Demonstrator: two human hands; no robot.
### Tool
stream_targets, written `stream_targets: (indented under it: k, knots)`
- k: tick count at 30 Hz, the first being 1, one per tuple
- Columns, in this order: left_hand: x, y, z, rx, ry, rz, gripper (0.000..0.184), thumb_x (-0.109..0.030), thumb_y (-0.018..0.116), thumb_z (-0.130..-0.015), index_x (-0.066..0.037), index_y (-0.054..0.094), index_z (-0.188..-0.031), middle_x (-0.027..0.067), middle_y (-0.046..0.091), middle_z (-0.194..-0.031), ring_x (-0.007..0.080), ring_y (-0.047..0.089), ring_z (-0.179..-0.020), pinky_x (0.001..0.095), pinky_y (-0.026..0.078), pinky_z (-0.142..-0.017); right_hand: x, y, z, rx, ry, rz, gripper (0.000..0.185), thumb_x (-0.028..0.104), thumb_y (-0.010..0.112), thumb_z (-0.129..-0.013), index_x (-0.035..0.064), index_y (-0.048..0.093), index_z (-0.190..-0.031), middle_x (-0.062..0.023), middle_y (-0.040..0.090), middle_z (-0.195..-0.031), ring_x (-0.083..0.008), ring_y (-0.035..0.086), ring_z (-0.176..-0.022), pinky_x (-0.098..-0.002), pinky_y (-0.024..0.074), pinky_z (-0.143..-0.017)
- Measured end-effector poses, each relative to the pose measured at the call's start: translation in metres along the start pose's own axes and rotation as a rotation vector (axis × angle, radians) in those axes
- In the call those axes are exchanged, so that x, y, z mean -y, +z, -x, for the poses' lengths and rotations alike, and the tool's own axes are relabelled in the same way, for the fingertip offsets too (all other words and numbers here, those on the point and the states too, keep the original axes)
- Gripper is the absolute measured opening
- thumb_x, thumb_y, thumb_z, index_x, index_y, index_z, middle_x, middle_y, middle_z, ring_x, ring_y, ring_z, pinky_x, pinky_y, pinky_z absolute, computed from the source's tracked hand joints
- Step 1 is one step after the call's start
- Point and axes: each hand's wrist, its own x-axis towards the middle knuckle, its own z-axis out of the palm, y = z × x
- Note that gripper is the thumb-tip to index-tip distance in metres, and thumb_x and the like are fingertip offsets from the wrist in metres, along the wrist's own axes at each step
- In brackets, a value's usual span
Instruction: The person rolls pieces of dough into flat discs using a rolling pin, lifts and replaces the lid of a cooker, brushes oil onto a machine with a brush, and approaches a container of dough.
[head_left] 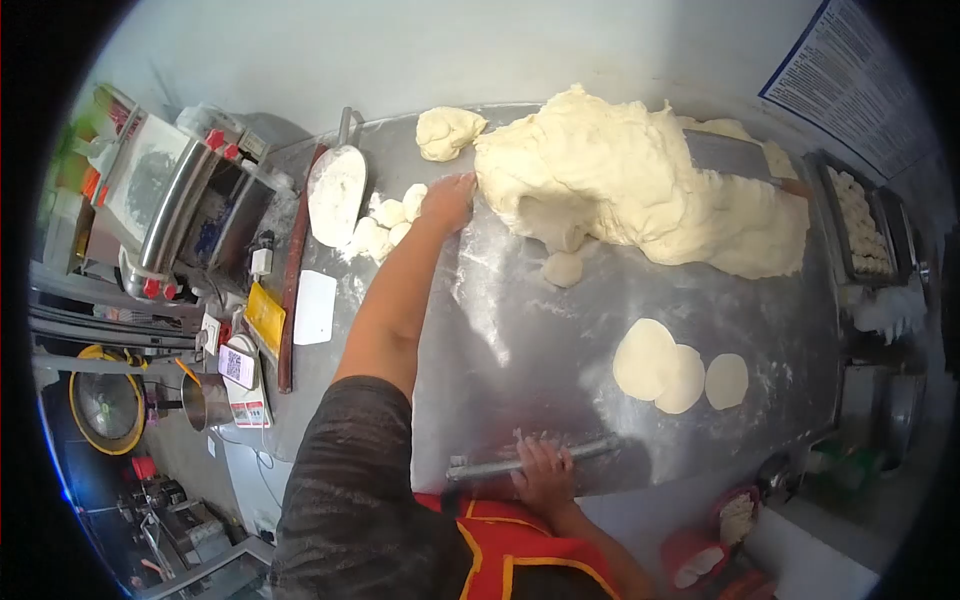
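My left hand [448, 204] reaches to the back of the metal table, between a cluster of small dough balls [372, 238] and a large mound of dough [610, 175]. Its fingers look curled in, and what they hold, if anything, is hidden. Near the front edge, my right hand [546, 474] has its fingers over a metal rolling pin [594, 449]. Flat dough rounds [643, 360] lie to the right of it, two overlapping and one [727, 381] separate. A small dough piece [562, 269] sits just in front of the mound.
A flour-covered scoop [337, 200] lies back left, beside a long dark-red stick [298, 260]. A lump of dough [448, 133] rests by the wall. At left are a machine with a steel roller [180, 205] and a phone [237, 366]. A tray [868, 225] of dough pieces stands far right.
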Motion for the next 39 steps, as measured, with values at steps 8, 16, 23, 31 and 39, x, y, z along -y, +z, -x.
stream_targets:
  k: [8, 16, 23, 31, 39]
  knots:
    - [-0.072, 0.001, 0.095, -0.048, 0.078, 0.280, 0.027, -0.018, 0.069, -0.076, -0.006, 0.064, -0.100, 0.0148, 0.060, -0.092, 0.0338, 0.058, -0.093, 0.0455, 0.048, -0.082, 0.008, -0.018, -0.009, -0.024, -0.004, 0.004, 0.055, 0.034, 0.062, -0.082, 0.0133, 0.053, -0.131, -0.0043, 0.052, -0.130, -0.0223, 0.046, -0.122, -0.0475, 0.0279, -0.105]
    - [-0.094, -0.042, 0.255, 0.182, -0.083, 0.242, 0.049, -0.024, 0.076, -0.073, -0.005, 0.057, -0.115, 0.0168, 0.055, -0.111, 0.0361, 0.051, -0.111, 0.0456, 0.044, -0.092, 0.000, 0.002, -0.001, -0.170, -0.068, -0.006, 0.054, 0.032, 0.062, -0.081, 0.0107, 0.052, -0.130, -0.0069, 0.051, -0.131, -0.0255, 0.046, -0.122, -0.0523, 0.0263, -0.106]
    - [-0.119, -0.007, 0.225, 0.201, -0.063, 0.061, 0.069, -0.045, 0.045, -0.096, 0.000, 0.030, -0.146, 0.0178, 0.028, -0.153, 0.0304, 0.022, -0.144, 0.0434, 0.016, -0.118, -0.001, 0.006, 0.000, -0.143, -0.111, 0.035, 0.053, 0.033, 0.060, -0.082, 0.0090, 0.053, -0.129, -0.0083, 0.051, -0.130, -0.0286, 0.046, -0.121, -0.0554, 0.0258, -0.106]
    - [-0.117, -0.021, 0.207, 0.205, -0.118, -0.026, 0.069, -0.051, 0.034, -0.097, -0.007, 0.027, -0.149, 0.0134, 0.023, -0.157, 0.0301, 0.015, -0.146, 0.0523, 0.005, -0.118, -0.004, 0.011, 0.005, -0.147, -0.114, 0.089, 0.053, 0.035, 0.058, -0.084, 0.0088, 0.052, -0.130, -0.0094, 0.052, -0.131, -0.0288, 0.046, -0.122, -0.0543, 0.0258, -0.107]
    - [-0.077, 0.029, 0.221, -0.212, -0.194, 0.396, 0.048, -0.034, 0.055, -0.093, -0.006, 0.051, -0.131, 0.0181, 0.046, -0.136, 0.0356, 0.038, -0.130, 0.0455, 0.029, -0.109, -0.007, -0.033, -0.010, -0.052, -0.143, -0.138, 0.051, 0.032, 0.065, -0.082, 0.0097, 0.055, -0.127, -0.0094, 0.054, -0.125, -0.0271, 0.049, -0.118, -0.0525, 0.0313, -0.104]
